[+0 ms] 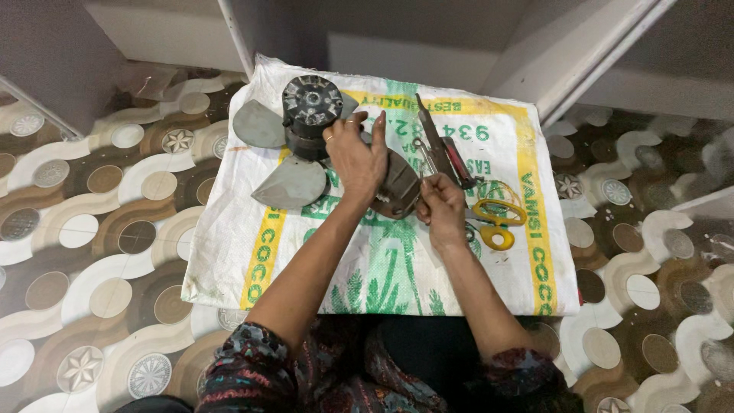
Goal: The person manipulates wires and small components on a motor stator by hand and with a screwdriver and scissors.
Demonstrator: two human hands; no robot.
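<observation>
Left hand (356,157) spread over the fan motor (310,115), right hand (442,205) beside it pinching a small tool (425,157): a slip could likely gouge the motor's blades (290,182).

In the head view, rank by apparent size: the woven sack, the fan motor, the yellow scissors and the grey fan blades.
1. Woven sack, by far.
2. Fan motor and each grey fan blade look alike; unranked.
3. Yellow scissors, smallest, partly hidden by the right hand.

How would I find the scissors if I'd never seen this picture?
Look at the white sack spread on the patterned floor. Go to its right side, just right of the right hand. The scissors have bright yellow handles; the tools near them are dark metal.
</observation>
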